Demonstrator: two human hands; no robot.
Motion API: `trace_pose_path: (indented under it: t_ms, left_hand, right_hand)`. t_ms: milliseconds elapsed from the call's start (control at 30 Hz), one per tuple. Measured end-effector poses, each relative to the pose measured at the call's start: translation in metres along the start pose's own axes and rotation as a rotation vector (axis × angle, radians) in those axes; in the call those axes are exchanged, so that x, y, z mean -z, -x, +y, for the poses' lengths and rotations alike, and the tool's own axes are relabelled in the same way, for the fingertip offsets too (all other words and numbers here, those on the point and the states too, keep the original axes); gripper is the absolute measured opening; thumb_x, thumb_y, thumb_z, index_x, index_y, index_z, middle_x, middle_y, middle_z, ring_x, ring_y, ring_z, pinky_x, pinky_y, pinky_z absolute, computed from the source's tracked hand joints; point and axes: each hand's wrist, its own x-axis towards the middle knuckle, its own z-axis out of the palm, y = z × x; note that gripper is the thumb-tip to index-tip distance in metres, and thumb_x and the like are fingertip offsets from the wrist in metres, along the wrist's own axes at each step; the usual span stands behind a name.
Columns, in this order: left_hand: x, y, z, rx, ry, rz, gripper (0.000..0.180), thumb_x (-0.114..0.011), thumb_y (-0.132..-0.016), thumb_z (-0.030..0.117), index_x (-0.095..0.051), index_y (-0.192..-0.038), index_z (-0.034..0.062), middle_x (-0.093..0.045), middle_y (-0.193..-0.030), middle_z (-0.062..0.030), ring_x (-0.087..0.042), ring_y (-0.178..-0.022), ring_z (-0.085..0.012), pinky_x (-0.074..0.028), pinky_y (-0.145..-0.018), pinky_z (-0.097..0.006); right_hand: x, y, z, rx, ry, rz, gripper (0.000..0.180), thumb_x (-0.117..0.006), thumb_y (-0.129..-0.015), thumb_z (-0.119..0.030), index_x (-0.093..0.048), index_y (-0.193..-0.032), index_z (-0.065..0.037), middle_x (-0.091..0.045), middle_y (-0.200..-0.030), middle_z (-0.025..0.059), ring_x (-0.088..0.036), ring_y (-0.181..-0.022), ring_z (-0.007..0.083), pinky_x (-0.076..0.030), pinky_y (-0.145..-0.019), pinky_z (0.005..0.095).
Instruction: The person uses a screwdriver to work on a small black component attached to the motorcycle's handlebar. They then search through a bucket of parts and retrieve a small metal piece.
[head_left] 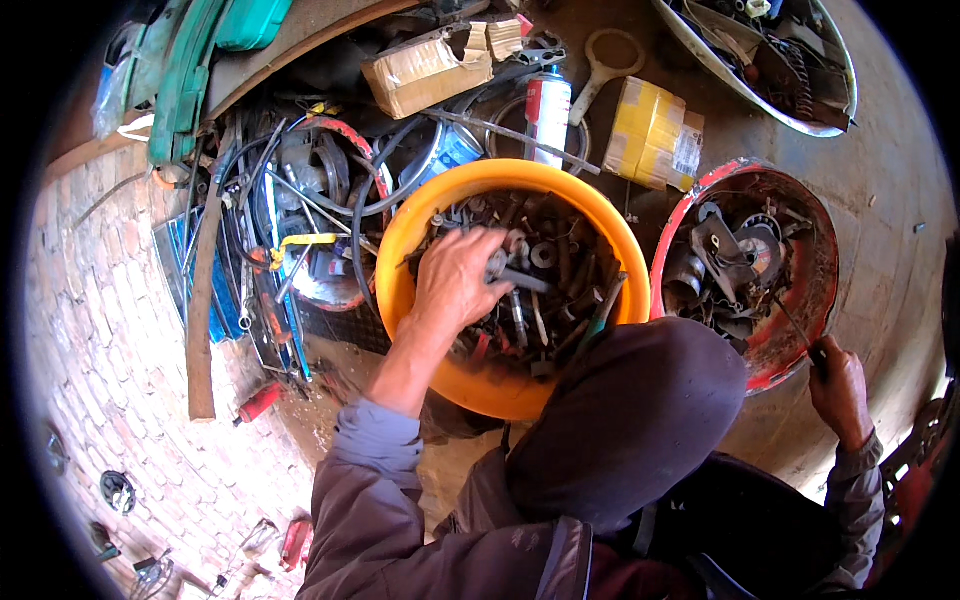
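My left hand [460, 272] reaches into a yellow plastic tub [400, 215] full of loose bolts, washers and rod-like metal pieces. Its fingers are closed around a dark metal piece [524, 281], blurred by motion, so its exact kind is unclear. A round washer [543, 255] lies just beyond the fingertips. At the right, my right hand [843, 395] grips the dark handle of a screwdriver [797, 325]. The thin shaft points toward a red round container [822, 285], which holds metal parts and a disc [760, 254].
My bent knee [640, 410] overlaps the tub's near right rim. Beyond the tub stand a spray can [548, 115], a yellow taped box [644, 133] and a torn cardboard box [425, 75]. Cables and tools crowd the left, beside a wooden strip [203, 330]. A metal basin [840, 60] is at far right.
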Motion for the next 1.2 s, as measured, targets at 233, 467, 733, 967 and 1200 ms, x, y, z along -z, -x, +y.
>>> trace_pose_path:
  t_ms: [233, 467, 733, 967, 1200]
  left_hand:
    - [-0.016, 0.06, -0.003, -0.074, 0.06, -0.05, 0.043, -0.081, -0.061, 0.005, -0.066, -0.101, 0.0101, -0.065, -0.102, -0.0062, -0.063, -0.094, -0.0292, -0.051, -0.085, -0.039]
    - [0.009, 0.07, 0.017, 0.005, 0.138, -0.205, 0.047, -0.084, -0.062, 0.01, -0.067, -0.106, 0.0095, -0.061, -0.104, -0.0058, -0.063, -0.096, -0.0302, -0.053, -0.083, -0.039]
    - [0.01, 0.021, 0.012, 0.052, 0.029, -0.025, 0.054, -0.082, -0.072, 0.02, -0.062, -0.119, 0.0016, -0.06, -0.118, -0.0153, -0.058, -0.11, -0.0354, -0.049, -0.094, -0.044]
    - [-0.022, -0.01, 0.014, 0.102, -0.098, 0.14, 0.074, -0.082, -0.072, 0.032, -0.05, -0.131, 0.0003, -0.046, -0.132, -0.0169, -0.048, -0.119, -0.0391, -0.041, -0.102, -0.046]
    - [-0.028, -0.01, 0.009, 0.199, -0.019, 0.078, 0.058, -0.082, -0.071, 0.031, -0.061, -0.116, 0.0014, -0.055, -0.116, -0.0154, -0.052, -0.111, -0.0365, -0.046, -0.094, -0.044]
  right_hand:
    - [0.002, 0.001, -0.003, -0.032, -0.022, -0.013, 0.021, -0.055, -0.078, 0.007, -0.058, -0.098, 0.001, -0.066, -0.09, 0.0275, -0.063, -0.089, 0.0456, -0.051, -0.074, 0.0494]
    - [0.004, 0.001, -0.006, -0.01, -0.006, -0.009, 0.022, -0.055, -0.077, 0.007, -0.058, -0.098, 0.001, -0.066, -0.089, 0.0277, -0.063, -0.089, 0.0457, -0.051, -0.074, 0.0498]
    - [0.0, 0.002, -0.004, 0.026, -0.036, 0.023, 0.022, -0.055, -0.077, 0.007, -0.057, -0.098, 0.001, -0.064, -0.086, 0.0282, -0.062, -0.087, 0.0474, -0.049, -0.073, 0.0516]
    - [0.0, 0.002, -0.005, 0.031, -0.014, 0.02, 0.023, -0.055, -0.077, 0.006, -0.057, -0.099, 0.001, -0.064, -0.086, 0.0284, -0.061, -0.087, 0.0476, -0.049, -0.073, 0.0522]
    - [0.0, 0.002, -0.004, 0.017, -0.005, 0.018, 0.022, -0.055, -0.076, 0.006, -0.056, -0.097, 0.001, -0.064, -0.085, 0.028, -0.061, -0.086, 0.0476, -0.048, -0.072, 0.0526]
